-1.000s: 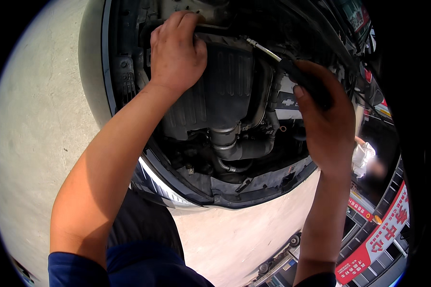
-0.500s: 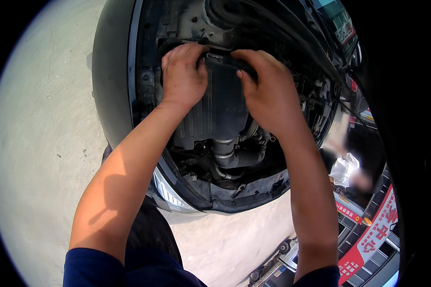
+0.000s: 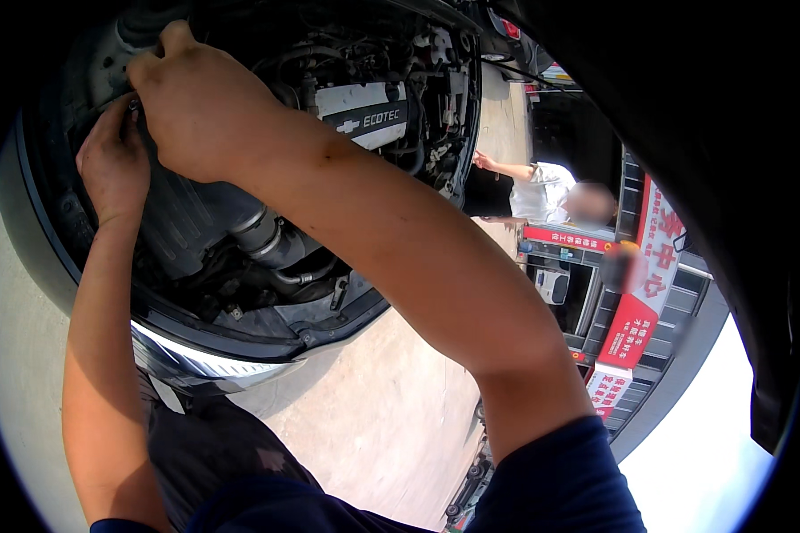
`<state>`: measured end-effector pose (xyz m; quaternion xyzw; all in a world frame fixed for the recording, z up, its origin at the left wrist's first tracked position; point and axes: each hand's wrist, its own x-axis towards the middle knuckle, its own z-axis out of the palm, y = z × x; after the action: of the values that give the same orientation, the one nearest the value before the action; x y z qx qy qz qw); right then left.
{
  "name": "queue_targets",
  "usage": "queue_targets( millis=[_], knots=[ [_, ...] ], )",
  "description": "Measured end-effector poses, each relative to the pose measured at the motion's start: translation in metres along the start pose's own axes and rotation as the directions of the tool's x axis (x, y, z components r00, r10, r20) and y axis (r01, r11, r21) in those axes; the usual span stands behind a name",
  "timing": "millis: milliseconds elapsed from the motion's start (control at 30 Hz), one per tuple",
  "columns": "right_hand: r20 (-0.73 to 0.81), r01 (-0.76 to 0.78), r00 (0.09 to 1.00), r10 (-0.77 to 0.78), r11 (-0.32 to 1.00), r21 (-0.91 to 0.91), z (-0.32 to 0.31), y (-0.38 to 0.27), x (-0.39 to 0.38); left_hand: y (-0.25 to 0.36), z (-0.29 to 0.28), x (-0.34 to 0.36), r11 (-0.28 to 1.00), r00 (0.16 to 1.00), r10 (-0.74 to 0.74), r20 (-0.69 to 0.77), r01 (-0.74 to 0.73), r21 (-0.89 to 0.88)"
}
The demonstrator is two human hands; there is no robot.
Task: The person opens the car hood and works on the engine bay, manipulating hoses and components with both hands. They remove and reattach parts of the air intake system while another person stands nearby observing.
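I lean over an open car engine bay [image 3: 329, 178]. My right hand [image 3: 200, 98] reaches across to its upper left corner, closed in a fist around a tool; only a small metal piece [image 3: 133, 105] shows at the fist's edge. My left hand [image 3: 111, 164] is just below it, fingers curled onto the edge of the black air box [image 3: 182, 222]. The two hands touch. A ribbed intake hose [image 3: 267, 240] runs from the box toward the silver engine cover [image 3: 364, 111].
The car's front bumper [image 3: 204, 355] curves below the bay, with concrete ground [image 3: 373, 417] beneath. The raised dark bonnet [image 3: 729, 178] fills the right side. Another person in a white shirt [image 3: 542, 191] stands beyond the car, near a shopfront with red signs [image 3: 631, 311].
Both hands have shifted to the upper left of the bay, and my right forearm now crosses the middle of the picture. The view has swung left, showing the engine cover and the shopfront.
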<state>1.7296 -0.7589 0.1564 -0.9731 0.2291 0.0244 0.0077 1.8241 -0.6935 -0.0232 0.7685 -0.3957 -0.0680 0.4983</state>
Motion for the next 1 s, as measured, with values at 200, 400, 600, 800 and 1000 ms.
queue_targets(
  millis=[200, 400, 600, 800, 1000],
  knots=[
    [0.082, -0.035, 0.996, 0.031, 0.998, 0.050, -0.006, -0.013, 0.011, -0.010, 0.002, -0.001, 1.000, 1.000, 0.011, -0.017, -0.012, -0.014],
    [-0.058, -0.097, 0.993, 0.104, 0.989, 0.112, 0.005, -0.006, 0.014, -0.006, 0.003, 0.001, 0.998, 0.999, 0.021, -0.048, -0.024, -0.063],
    [0.159, -0.377, 0.921, 0.357, 0.918, 0.123, -0.016, -0.017, 0.019, 0.003, 0.000, 0.001, 0.996, 0.998, -0.009, -0.057, 0.004, -0.085],
    [0.032, -0.161, 0.987, 0.158, 0.950, 0.267, -0.019, -0.030, 0.023, 0.003, -0.021, 0.004, 0.977, 0.994, -0.081, -0.079, 0.064, -0.201],
    [0.115, -0.340, 0.932, 0.344, 0.939, -0.047, -0.008, -0.010, 0.036, 0.025, -0.049, -0.007, 0.944, 0.994, -0.060, 0.087, 0.084, -0.318]
  ],
)
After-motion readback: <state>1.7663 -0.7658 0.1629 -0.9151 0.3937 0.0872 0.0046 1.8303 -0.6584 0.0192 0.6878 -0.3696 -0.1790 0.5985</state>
